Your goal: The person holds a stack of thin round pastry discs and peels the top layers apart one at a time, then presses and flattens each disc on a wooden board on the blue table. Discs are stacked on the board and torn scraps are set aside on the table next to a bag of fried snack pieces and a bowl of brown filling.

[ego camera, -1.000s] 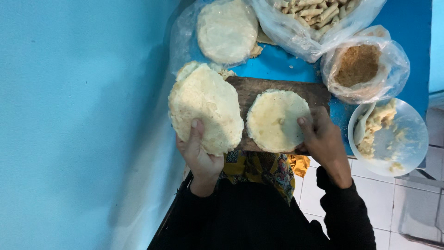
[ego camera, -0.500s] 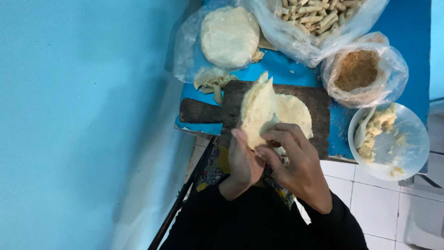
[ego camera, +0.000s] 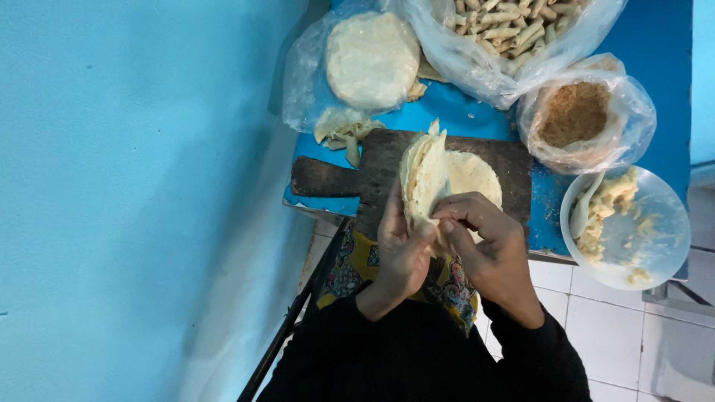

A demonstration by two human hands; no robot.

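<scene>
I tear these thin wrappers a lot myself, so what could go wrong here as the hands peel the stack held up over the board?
The left hand holds the stack of wrappers on edge while the right hand pinches at its lower rim: a thin sheet could tear there. The stack could also flop or slip onto the dark board. The clear bowl of filling seems to overhang the table edge and might get knocked off.

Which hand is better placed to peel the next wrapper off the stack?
Probably the right hand: its fingertips pinch the near edge of the thin wrapper stack, while the left hand supports that stack upright from behind, over the dark board.
</scene>
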